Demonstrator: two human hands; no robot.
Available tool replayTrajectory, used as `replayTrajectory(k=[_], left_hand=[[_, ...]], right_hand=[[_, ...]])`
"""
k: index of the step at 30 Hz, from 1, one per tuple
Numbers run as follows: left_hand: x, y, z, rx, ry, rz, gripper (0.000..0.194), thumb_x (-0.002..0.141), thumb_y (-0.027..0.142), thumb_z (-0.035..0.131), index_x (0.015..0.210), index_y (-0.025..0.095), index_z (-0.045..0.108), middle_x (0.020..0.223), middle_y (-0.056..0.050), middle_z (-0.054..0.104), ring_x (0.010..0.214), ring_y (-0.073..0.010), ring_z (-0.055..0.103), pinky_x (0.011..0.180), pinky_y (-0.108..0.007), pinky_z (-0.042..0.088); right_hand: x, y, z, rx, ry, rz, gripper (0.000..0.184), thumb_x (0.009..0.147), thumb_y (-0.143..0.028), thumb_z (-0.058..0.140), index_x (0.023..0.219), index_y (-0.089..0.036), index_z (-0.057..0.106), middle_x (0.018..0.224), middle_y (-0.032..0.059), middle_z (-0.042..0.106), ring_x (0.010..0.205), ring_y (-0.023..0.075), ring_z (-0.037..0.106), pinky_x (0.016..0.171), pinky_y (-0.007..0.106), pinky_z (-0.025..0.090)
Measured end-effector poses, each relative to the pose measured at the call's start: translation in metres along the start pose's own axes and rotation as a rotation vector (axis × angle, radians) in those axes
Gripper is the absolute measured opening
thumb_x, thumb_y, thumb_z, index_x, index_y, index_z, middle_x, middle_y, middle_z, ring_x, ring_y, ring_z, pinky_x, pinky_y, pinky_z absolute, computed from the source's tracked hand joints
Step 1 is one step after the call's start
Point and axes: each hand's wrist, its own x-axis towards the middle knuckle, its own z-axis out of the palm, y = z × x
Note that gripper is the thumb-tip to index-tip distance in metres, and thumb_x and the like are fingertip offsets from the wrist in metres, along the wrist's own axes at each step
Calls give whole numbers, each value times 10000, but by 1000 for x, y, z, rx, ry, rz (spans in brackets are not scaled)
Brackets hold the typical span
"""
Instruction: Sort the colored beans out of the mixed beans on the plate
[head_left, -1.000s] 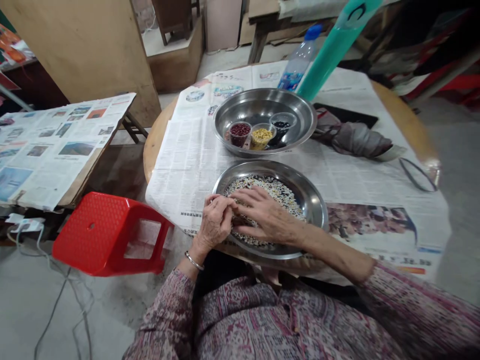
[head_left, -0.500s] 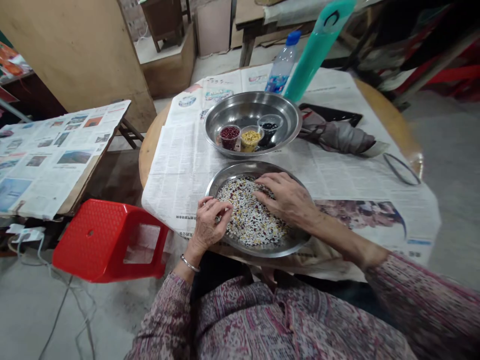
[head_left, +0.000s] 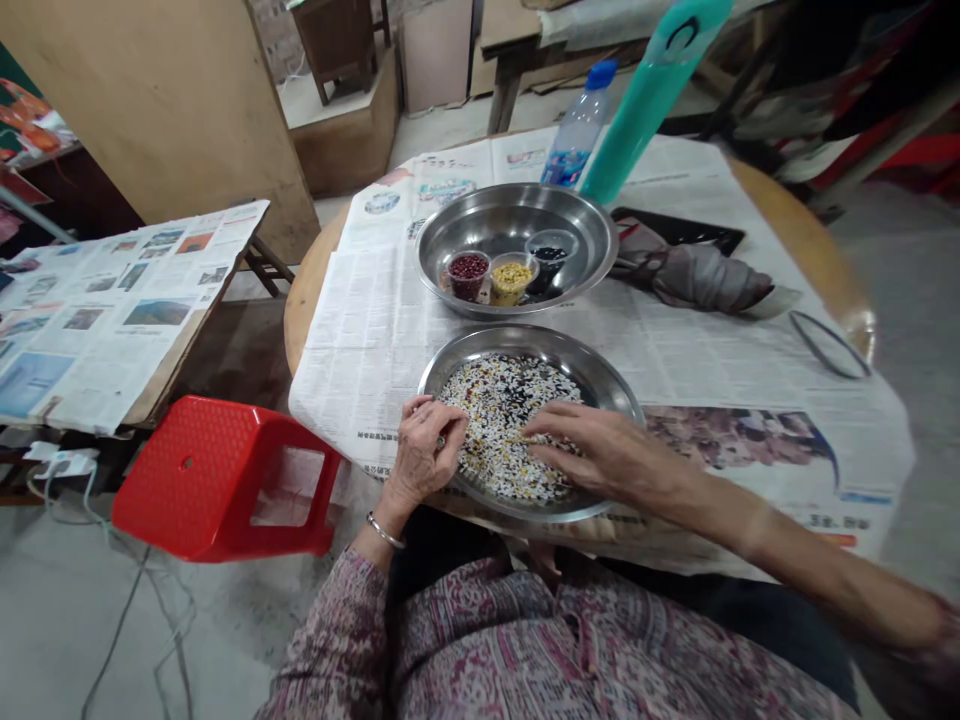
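A steel basin (head_left: pixel 621 395) at the table's near edge holds a mix of white grains (head_left: pixel 487 395) with dark red, yellow and black beans among them. My right hand (head_left: pixel 592 445) reaches over the mix from the right, fingers stretched and apart, the tips touching the grains. At the basin's left rim my left hand (head_left: pixel 426 445) is curled closed; what its fingers hold, if anything, is hidden. Behind stands a second steel basin (head_left: pixel 435 225) with three clear cups: one of red beans (head_left: pixel 468 268), one of yellow beans (head_left: pixel 512 274), one of black beans (head_left: pixel 551 255).
Newspaper (head_left: pixel 360 320) covers the round table. A bottle (head_left: pixel 577 130), a tall green container (head_left: pixel 645 100) and a folded grey umbrella (head_left: pixel 705 275) lie or stand beyond the basins. A red stool (head_left: pixel 187 470) is at the left, near a newspaper-covered bench (head_left: pixel 135 310).
My right hand has moved nearer to me across the mix, and a dark patch of basin floor now shows behind it. My left hand keeps its place at the rim. The view has shifted slightly.
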Motion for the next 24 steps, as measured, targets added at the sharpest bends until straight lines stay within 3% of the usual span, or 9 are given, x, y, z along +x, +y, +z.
replayTrajectory(k=[3,5,11,15,19,21,24], left_hand=[[0,0,1,-9,-5,-6,139,989,193,526,887,212,618,802,18,701,769,-140,650,1013,-377,413],[0,0,1,-25,2,-9,138,994,197,529,888,214,616,810,20,703,763,-138,647,1007,-375,414],[2,-1,0,-47,-5,5,185,1031,239,490,881,210,594,841,2,674,849,-158,628,979,-372,431],[3,0,-2,-26,-11,19,227,1047,250,441,877,208,587,914,-25,656,977,-181,608,1009,-383,423],[2,3,-3,-24,4,-23,203,1043,276,425,927,206,576,963,-55,631,1079,-210,574,1003,-387,441],[1,4,-4,-26,14,-41,183,1036,278,437,929,203,565,978,-62,620,1079,-213,568,988,-385,450],[1,3,-3,-4,6,-33,167,1029,279,455,926,206,564,985,-62,619,1059,-212,575,982,-383,448]], right_hand=[[-14,0,-10,-13,-227,-55,233,978,-254,508,821,-234,679,815,38,683,771,181,656,689,311,493],[-18,0,-7,-39,-270,-110,246,964,-194,498,802,-236,679,792,30,681,780,181,655,710,315,498],[11,4,16,-276,-28,-179,271,976,-168,444,1097,-201,685,1049,92,705,972,233,628,860,388,519],[40,-3,27,-388,142,-161,320,979,-308,520,1253,-187,634,1271,149,638,1168,299,560,953,463,490],[54,-14,42,-388,118,-261,445,927,-415,618,1299,-172,600,1374,167,588,1299,341,479,1038,530,431],[56,-13,45,-374,84,-312,384,939,-392,601,1254,-173,622,1342,156,613,1294,325,489,1074,540,399],[51,-1,36,-360,117,-244,242,969,-288,525,1134,-206,681,1315,139,631,1271,313,512,1064,542,404]])
